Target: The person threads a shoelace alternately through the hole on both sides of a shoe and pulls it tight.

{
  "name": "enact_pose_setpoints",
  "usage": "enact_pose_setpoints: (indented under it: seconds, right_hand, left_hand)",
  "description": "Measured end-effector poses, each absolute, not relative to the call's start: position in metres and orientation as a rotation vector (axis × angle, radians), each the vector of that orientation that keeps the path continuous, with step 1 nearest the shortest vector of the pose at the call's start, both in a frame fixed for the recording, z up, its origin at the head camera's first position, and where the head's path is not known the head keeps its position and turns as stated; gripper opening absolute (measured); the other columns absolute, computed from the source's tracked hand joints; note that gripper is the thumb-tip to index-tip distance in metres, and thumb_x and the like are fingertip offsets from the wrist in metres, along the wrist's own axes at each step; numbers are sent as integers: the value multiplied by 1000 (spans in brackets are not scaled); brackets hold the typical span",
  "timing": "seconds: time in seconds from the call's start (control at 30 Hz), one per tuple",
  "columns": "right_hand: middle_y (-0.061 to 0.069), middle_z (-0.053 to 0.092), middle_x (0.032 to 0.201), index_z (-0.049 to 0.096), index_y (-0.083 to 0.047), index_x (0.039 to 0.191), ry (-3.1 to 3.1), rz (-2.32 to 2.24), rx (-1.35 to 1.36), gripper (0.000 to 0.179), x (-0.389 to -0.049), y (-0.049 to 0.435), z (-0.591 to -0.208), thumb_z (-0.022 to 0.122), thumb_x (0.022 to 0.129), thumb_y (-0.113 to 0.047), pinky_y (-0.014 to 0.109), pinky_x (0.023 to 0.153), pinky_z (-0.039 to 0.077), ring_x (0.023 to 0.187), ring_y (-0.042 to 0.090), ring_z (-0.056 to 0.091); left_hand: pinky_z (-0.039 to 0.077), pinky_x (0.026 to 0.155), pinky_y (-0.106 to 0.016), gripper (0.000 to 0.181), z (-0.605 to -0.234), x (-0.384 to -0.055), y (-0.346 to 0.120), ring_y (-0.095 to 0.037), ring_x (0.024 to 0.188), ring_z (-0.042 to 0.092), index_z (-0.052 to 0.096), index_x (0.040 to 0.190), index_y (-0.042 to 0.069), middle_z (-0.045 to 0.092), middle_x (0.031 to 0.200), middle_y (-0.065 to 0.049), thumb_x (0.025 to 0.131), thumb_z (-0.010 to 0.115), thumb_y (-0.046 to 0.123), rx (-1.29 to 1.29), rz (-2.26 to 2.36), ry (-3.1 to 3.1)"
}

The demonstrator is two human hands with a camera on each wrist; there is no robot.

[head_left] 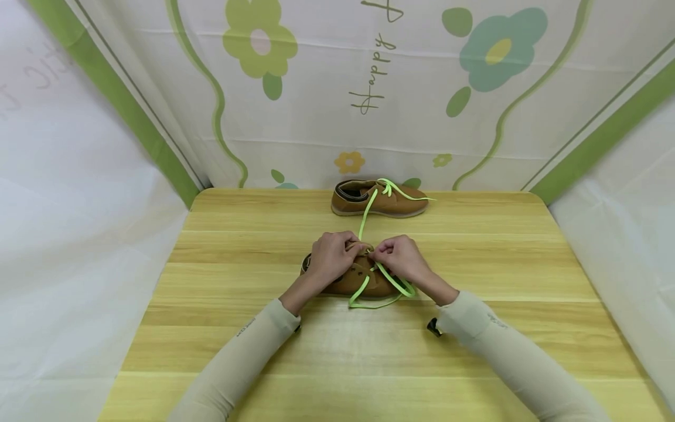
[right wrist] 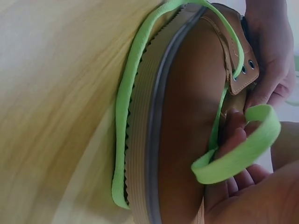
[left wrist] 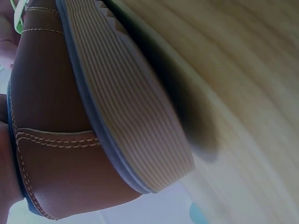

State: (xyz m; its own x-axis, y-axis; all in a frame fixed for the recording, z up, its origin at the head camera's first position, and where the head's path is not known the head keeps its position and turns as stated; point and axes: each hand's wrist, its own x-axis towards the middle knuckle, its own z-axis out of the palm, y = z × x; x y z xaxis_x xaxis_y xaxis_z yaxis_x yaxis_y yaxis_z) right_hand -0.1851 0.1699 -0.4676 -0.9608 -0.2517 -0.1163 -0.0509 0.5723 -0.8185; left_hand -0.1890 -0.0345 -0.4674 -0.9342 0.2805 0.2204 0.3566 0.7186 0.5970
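Note:
A brown leather shoe (head_left: 337, 287) lies in front of me, toe to the right, with a bright green shoelace (head_left: 361, 289) partly threaded through its eyelets. My left hand (head_left: 331, 258) reaches over the shoe's opening and grips its far eyelet flap between thumb and fingers. Right beside it, my right hand (head_left: 403, 258) pinches the lace at that flap. In the right wrist view, a loop of lace (right wrist: 233, 161) passes over the right fingers, and the near flap (right wrist: 245, 77) shows open eyelets. The left wrist view shows the shoe's ribbed sole (left wrist: 126, 107) and heel.
A second brown shoe (head_left: 406, 206) with green laces stands at the back of the wooden table (head_left: 237, 258). One lace strand (head_left: 364, 220) stretches between the hands and that shoe. White printed cloth (head_left: 311, 117) hangs behind and at both sides.

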Motion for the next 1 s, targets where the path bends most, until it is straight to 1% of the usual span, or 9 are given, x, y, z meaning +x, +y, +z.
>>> enact_pose_setpoints:
  seconds: [0.1,0.2,0.27,0.33,0.5,0.67,0.77,0.93,1.0]
  right_hand:
    - [1,74,68,80,-6,87,2612,-1347,-264,19,-186,169,-471,77,99,-20,24,46,44,46,10,55]
    - [3,74,71,78,-5,89,2626,-1386,-262,16,-186,169,-473,78,98,-19,26,47,49,49,12,59]
    - [5,74,76,75,-5,92,2636,-1410,-269,14,-186,169,-474,79,97,-17,28,48,53,51,13,63]
    - [7,73,83,72,-3,99,2641,-1432,-290,15,-186,169,-474,79,97,-16,30,49,55,56,14,67]
    - [11,72,97,73,-1,111,2638,-1418,-379,18,-187,169,-475,77,99,-15,28,49,54,57,13,67]
    - [12,70,106,80,-2,109,2656,-1343,-474,14,-188,168,-475,74,101,-12,26,49,52,53,12,62]
    - [13,69,106,80,-1,109,2617,-1368,-475,13,-189,167,-476,72,101,-10,26,50,52,55,11,61]
    - [14,69,107,79,1,112,2429,-1527,-342,15,-189,167,-476,71,101,-7,25,53,52,58,11,59]
    - [13,72,102,78,2,113,2352,-1593,-289,17,-190,169,-476,72,101,-8,25,54,51,58,11,58]
  left_hand:
    - [26,45,-24,14,-467,-189,-34,-7,44,34,83,97,16,60,57,6,99,78,29,-523,-1016,-2806]
    - [25,45,-25,14,-466,-188,-34,-8,44,31,83,97,16,57,55,6,99,78,29,-528,-1023,-2803]
    - [25,45,-25,13,-466,-188,-34,-8,44,30,83,97,16,58,55,6,98,78,28,-534,-1023,-2799]
    - [26,46,-24,13,-466,-188,-34,-7,44,31,83,97,16,61,57,5,98,79,28,-545,-1021,-2793]
    - [29,47,-24,12,-467,-188,-34,-7,46,37,83,95,15,69,66,4,97,80,27,-557,-1016,-2777]
    - [32,47,-25,12,-468,-188,-37,-8,47,42,83,94,16,72,69,3,96,81,27,-561,-1028,-2765]
    - [31,47,-24,13,-469,-188,-37,-7,47,41,83,94,15,73,71,3,97,81,27,-579,-1043,-2754]
    - [29,47,-23,12,-469,-187,-38,-5,45,36,84,94,15,74,72,3,96,81,26,-606,-1082,-2740]
    - [29,47,-23,11,-470,-187,-38,-5,46,36,84,93,16,74,72,4,96,81,26,-609,-1085,-2738]
